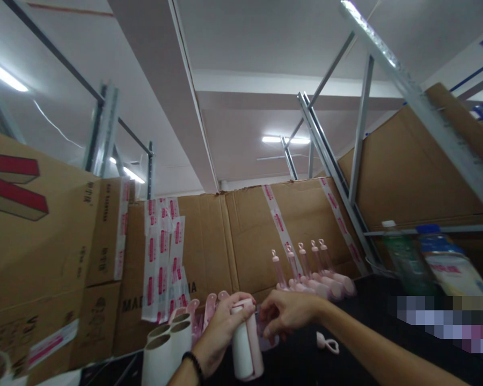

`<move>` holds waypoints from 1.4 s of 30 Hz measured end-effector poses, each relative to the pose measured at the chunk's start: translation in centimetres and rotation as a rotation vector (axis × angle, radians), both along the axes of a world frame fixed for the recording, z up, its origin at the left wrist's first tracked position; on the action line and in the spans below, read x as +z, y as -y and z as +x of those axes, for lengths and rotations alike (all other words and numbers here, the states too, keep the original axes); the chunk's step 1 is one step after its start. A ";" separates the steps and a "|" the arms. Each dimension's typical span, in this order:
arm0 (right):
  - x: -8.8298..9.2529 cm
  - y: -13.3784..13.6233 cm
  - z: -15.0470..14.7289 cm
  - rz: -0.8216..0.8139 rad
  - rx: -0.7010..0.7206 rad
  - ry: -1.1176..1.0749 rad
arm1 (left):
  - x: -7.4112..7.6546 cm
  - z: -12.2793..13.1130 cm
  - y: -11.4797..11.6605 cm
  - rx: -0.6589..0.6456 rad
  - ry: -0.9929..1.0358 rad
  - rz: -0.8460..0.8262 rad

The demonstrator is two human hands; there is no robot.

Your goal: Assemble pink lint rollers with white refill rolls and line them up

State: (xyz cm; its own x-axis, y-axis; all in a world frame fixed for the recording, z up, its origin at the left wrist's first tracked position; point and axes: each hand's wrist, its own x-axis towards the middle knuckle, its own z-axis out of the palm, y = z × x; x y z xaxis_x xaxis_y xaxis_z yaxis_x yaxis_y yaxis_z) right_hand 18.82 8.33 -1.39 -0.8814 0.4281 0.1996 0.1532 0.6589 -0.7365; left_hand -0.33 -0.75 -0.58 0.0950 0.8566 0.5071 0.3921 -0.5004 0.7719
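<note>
In my left hand (229, 321) is a white roll with a pink cover along one side (247, 343), which looks like a lint roller. My fingers wrap round its upper end, and it stands nearly upright. My right hand (287, 312) is just to its right, fingers curled downward. A translucent pinkish piece (270, 341) shows below those fingertips; whether they grip it is hidden. A small pink cap with a loop (327, 343) lies on the black surface to the right.
Several hollow white rolls (161, 354) stand at left, with pink handles (210, 309) behind them. Pink rollers with looped stems (322, 284) line the back right. A green bottle (406, 257) and a blue-lidded container (451, 262) stand right. Cardboard walls (245, 241) enclose the black surface (298, 364).
</note>
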 end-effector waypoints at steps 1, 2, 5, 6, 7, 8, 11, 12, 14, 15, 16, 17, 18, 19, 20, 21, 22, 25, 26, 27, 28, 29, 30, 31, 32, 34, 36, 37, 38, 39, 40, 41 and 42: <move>0.0 0.1 -0.1 -0.001 -0.011 -0.003 | 0.0 -0.1 0.0 0.009 -0.003 0.007; 0.0 0.2 -0.1 -0.002 -0.018 -0.005 | 0.0 -0.1 0.0 0.015 -0.005 0.014; 0.1 0.6 -0.2 0.003 -0.024 -0.013 | 0.0 -0.1 0.0 0.015 0.019 0.020; 0.2 0.8 -0.2 0.013 -0.023 -0.018 | -0.1 0.0 0.1 0.014 0.031 0.021; 0.2 0.8 -0.2 0.025 -0.022 -0.023 | -0.1 0.0 0.1 0.015 0.039 0.022; 0.2 0.9 -0.2 0.038 -0.022 -0.029 | -0.1 0.0 0.1 0.021 0.042 0.026; 0.2 0.9 -0.3 0.056 -0.026 -0.042 | -0.2 0.0 0.0 0.043 0.022 0.037; 0.2 0.8 -0.3 0.058 -0.032 -0.042 | -0.2 0.0 -0.1 0.050 0.015 0.042; 0.2 0.8 -0.3 0.065 -0.042 -0.044 | -0.3 -0.1 -0.1 0.051 0.004 0.046; 0.2 0.8 -0.2 0.070 -0.042 -0.043 | -0.3 -0.1 -0.2 0.047 0.003 0.044; 0.3 0.8 -0.2 0.078 -0.038 -0.042 | -0.3 -0.1 -0.2 0.043 0.001 0.041; 0.3 0.8 -0.2 0.091 -0.035 -0.042 | -0.2 -0.1 -0.2 0.038 -0.004 0.039; 0.2 0.8 -0.2 0.106 -0.034 -0.039 | -0.2 -0.1 -0.2 0.037 -0.011 0.039; 0.2 0.8 -0.2 0.120 -0.034 -0.037 | -0.2 -0.1 -0.2 0.037 -0.021 0.040; 0.2 0.8 -0.2 0.127 -0.035 -0.036 | -0.1 -0.2 -0.2 0.037 -0.033 0.041; 0.1 0.8 -0.2 0.127 -0.033 -0.038 | 0.0 -0.2 -0.1 0.036 -0.041 0.041; 0.1 0.8 -0.3 0.118 -0.027 -0.043 | 0.0 -0.2 0.0 0.034 -0.043 0.038; 0.3 1.1 -0.2 0.107 -0.015 -0.044 | 0.1 -0.5 0.0 0.011 -0.017 0.023; 0.5 1.3 -0.2 0.120 -0.019 -0.035 | 0.1 -0.6 0.0 0.007 -0.007 0.019; 0.6 1.5 -0.1 0.135 -0.025 -0.024 | 0.1 -0.8 -0.1 0.006 -0.002 0.014; 0.8 1.7 0.0 0.151 -0.030 -0.014 | 0.1 -0.9 -0.3 0.008 0.001 0.010; 1.0 1.9 0.1 0.168 -0.035 -0.010 | 0.1 -0.9 -0.4 0.012 0.001 0.006; 1.2 2.0 0.2 0.187 -0.042 -0.013 | 0.1 -1.0 -0.5 0.015 0.002 0.004; 1.4 2.2 0.3 0.206 -0.050 -0.020 | 0.1 -1.0 -0.6 0.015 0.004 0.000; 1.6 2.3 0.5 0.222 -0.058 -0.026 | 0.1 -1.0 -0.6 0.014 0.011 -0.004; 1.9 2.4 0.9 0.214 -0.063 -0.027 | 0.1 -1.0 -0.5 0.014 0.029 -0.021; 2.3 2.4 1.5 0.163 -0.065 -0.001 | 0.1 -1.0 -0.4 0.019 0.044 -0.042; 2.4 2.3 1.8 0.138 -0.074 0.012 | 0.1 -1.0 -0.4 0.022 0.047 -0.050; 2.6 2.3 2.1 0.122 -0.087 0.021 | 0.2 -1.1 -0.4 0.024 0.049 -0.053; 2.8 2.2 2.5 0.114 -0.101 0.023 | 0.2 -1.2 -0.4 0.023 0.052 -0.049; 3.0 2.1 2.7 0.112 -0.111 0.014 | 0.2 -1.3 -0.5 0.021 0.055 -0.043; 3.2 2.0 2.9 0.112 -0.119 -0.010 | 0.2 -1.4 -0.6 0.018 0.059 -0.033; 3.4 2.0 3.1 0.113 -0.126 -0.047 | 0.2 -1.5 -0.7 0.016 0.062 -0.024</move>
State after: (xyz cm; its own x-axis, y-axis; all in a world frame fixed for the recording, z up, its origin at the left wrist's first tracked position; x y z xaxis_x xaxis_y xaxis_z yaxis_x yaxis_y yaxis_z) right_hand 21.88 6.32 1.97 -0.8108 0.5071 0.2925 0.2070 0.7158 -0.6669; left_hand -1.81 -0.01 -0.38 0.0506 0.8695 0.4913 0.3511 -0.4760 0.8063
